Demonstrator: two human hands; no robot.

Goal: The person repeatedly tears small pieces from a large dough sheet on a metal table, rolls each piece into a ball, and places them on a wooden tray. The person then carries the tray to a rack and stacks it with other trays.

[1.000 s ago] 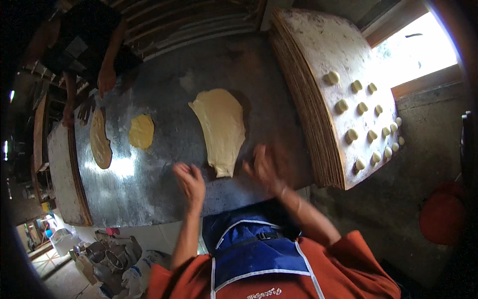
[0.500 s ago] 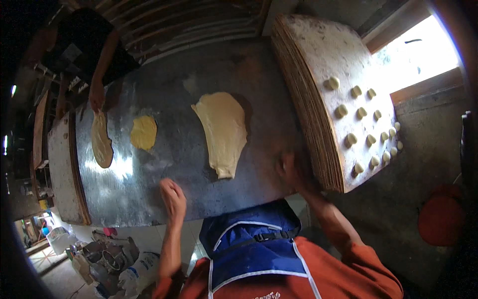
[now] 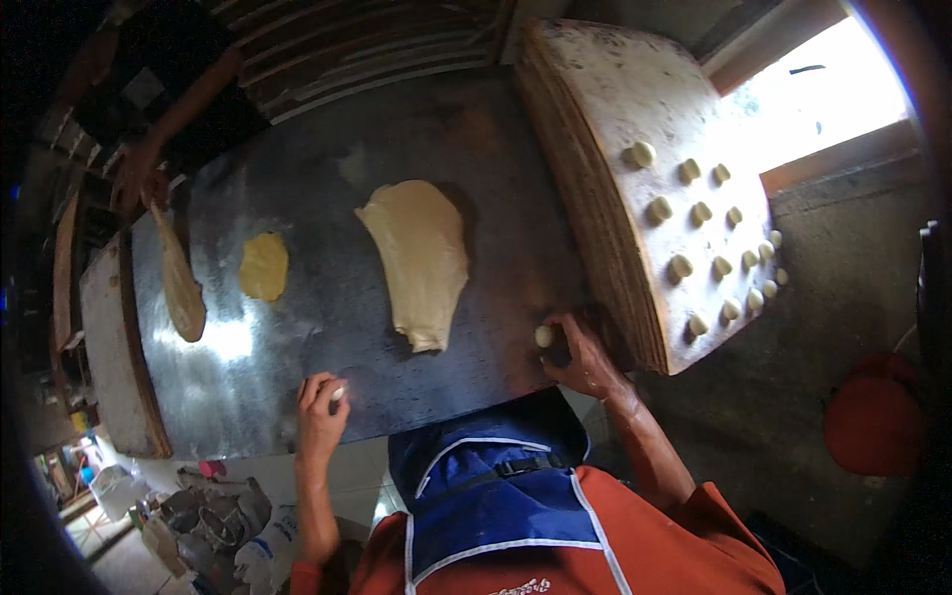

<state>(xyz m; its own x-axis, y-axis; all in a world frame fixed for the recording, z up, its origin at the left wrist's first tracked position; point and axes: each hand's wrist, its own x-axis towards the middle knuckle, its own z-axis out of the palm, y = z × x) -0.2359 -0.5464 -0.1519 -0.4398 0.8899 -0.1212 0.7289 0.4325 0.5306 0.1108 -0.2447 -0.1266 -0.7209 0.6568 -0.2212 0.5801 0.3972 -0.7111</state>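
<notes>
Your left hand (image 3: 321, 409) has its fingers curled closed on a small pale dough piece (image 3: 337, 394) over the near edge of the metal table (image 3: 327, 327), while your right hand (image 3: 585, 364) stands with thumb and fingers apart around a dough ball (image 3: 544, 337), though you cannot tell whether they touch it. Between and beyond your hands lies a large dough sheet (image 3: 421, 258), with a yellow dough round (image 3: 264, 268) to its left. Farther left, a co-worker's hand (image 3: 139, 183) grips a long dough strip (image 3: 182, 293); at right, more dough balls (image 3: 701, 213) sit on stacked boards (image 3: 615, 99).
</notes>
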